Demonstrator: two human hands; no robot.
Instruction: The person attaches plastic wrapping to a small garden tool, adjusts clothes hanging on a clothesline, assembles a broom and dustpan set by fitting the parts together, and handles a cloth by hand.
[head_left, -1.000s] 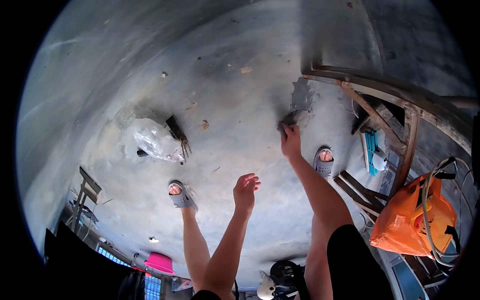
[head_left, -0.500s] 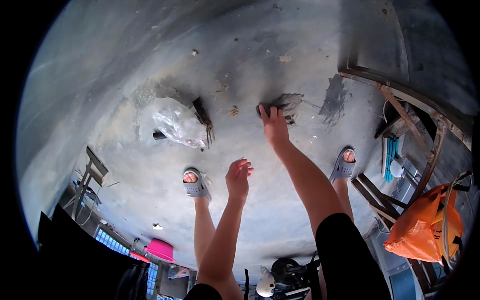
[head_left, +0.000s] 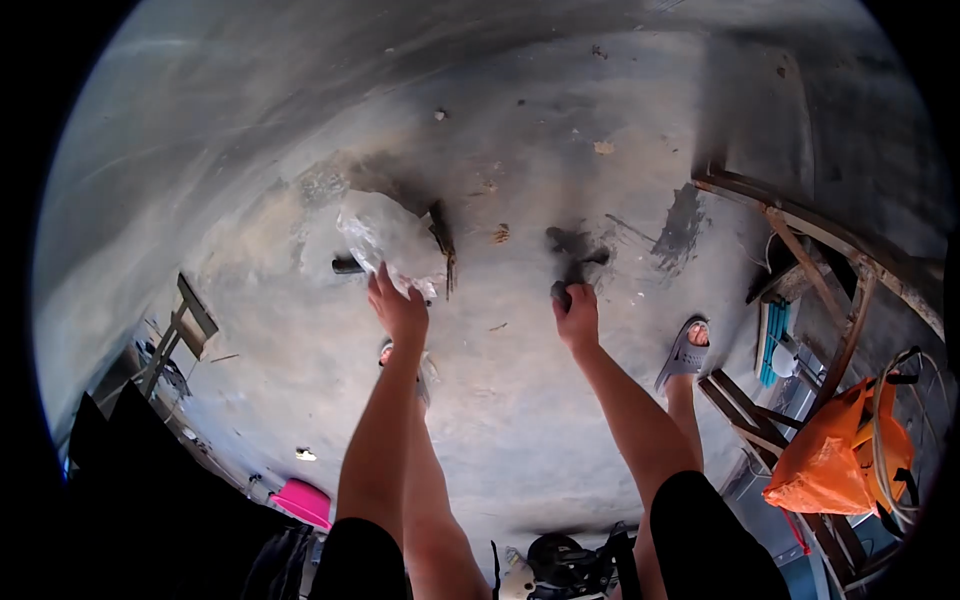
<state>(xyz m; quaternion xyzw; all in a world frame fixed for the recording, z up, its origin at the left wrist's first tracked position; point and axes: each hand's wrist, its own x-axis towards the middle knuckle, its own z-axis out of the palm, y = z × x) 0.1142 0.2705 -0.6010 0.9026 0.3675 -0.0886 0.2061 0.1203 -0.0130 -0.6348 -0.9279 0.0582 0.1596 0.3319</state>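
Note:
My right hand (head_left: 578,320) is closed around a small dark grey lump (head_left: 560,292), whose kind I cannot make out. Just above it on the concrete floor lies a dark, loose-looking patch (head_left: 572,242). My left hand (head_left: 400,312) has its fingers apart at the lower edge of a crumpled clear plastic bag (head_left: 385,235). Whether it touches the bag is unclear. Against the bag's right side lies a dark tool with thin prongs (head_left: 442,240), and a short black handle-like piece (head_left: 347,266) pokes out at its left.
My sandalled foot (head_left: 686,350) is planted at right; the other is partly behind my left arm. A rusty metal frame (head_left: 830,225) and an orange bag (head_left: 835,455) stand at right. A dark stain (head_left: 680,225) marks the floor. A pink basin (head_left: 302,502) sits lower left.
My right hand has drawn back toward me from the dark patch with the lump in it. My left hand has moved forward and left to the plastic bag, its fingers spreading.

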